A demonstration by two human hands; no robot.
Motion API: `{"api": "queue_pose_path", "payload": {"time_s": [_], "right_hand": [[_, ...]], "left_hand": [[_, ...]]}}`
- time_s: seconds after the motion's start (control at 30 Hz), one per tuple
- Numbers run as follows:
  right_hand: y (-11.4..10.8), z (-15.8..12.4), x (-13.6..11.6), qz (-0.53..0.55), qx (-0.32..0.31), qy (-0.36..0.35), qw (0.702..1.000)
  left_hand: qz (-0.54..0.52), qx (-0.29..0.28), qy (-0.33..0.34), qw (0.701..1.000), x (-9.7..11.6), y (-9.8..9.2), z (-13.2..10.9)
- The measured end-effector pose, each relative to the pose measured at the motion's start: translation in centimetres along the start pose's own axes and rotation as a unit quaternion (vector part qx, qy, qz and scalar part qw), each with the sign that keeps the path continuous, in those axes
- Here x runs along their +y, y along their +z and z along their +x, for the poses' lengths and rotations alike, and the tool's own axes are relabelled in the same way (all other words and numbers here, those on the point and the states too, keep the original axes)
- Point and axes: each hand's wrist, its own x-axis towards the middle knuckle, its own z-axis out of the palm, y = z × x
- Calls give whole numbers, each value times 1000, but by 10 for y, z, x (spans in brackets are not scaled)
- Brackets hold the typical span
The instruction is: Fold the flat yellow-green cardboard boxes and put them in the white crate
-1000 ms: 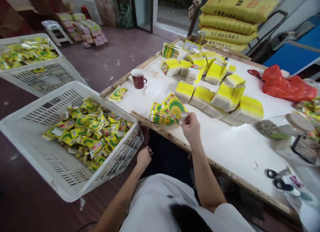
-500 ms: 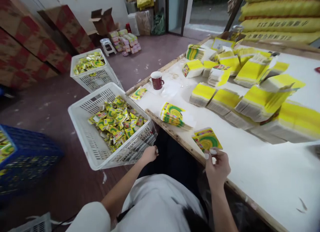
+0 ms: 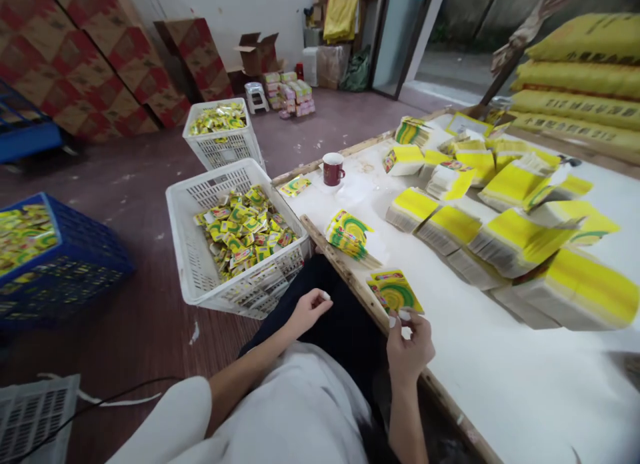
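My right hand (image 3: pixel 411 344) pinches the lower edge of a flat yellow packet (image 3: pixel 393 289) printed with a green swirl, over the near edge of the white-topped table. White coverings show on its thumb and a fingertip. Over my lap, my left hand (image 3: pixel 311 312) is closed, thumb against fingers, with nothing visible in it. Just beyond the held packet lies a fanned stack of similar packets (image 3: pixel 347 232) on the table. To the left of the table stands a white plastic crate (image 3: pixel 181 241), partly filled with small yellow-green packets (image 3: pixel 243 231).
Rows of yellow packet stacks (image 3: pixel 505 241) cover the table's right side. A dark red mug (image 3: pixel 333 171) and a loose packet (image 3: pixel 296 186) sit near the wooden edge. Another white crate (image 3: pixel 225 147) and a blue crate (image 3: pixel 90 251), both filled, stand on the floor.
The view has swung to the left. My left hand has lifted away from the white crate's side and come nearer my right hand. My right hand still pinches the packet.
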Motion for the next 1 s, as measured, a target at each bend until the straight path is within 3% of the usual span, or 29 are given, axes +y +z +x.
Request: {"api": "queue_pose_path", "payload": {"time_s": [0.13,0.27,0.43,0.7,0.83,1.0], "right_hand": [[0,-1,2,-16,-7,-13,1000],[1,0,3,-27,-2,-14,1000],[2,0,4,-37,-4,-10,999],[2,4,0,-28,-18,19,999],[0,3,-3,-26,3,41,999],[0,7,-1,7,-15,77,997]], "left_hand": [[-91,-62,47,993,22,26,-5],[-131,-99,57,985,32,41,-7],[-148,-116,52,981,36,40,-14],[-164,-86,62,981,45,25,-27],[-176,-98,71,977,54,37,-32],[-182,-120,98,971,78,55,-28]]}}
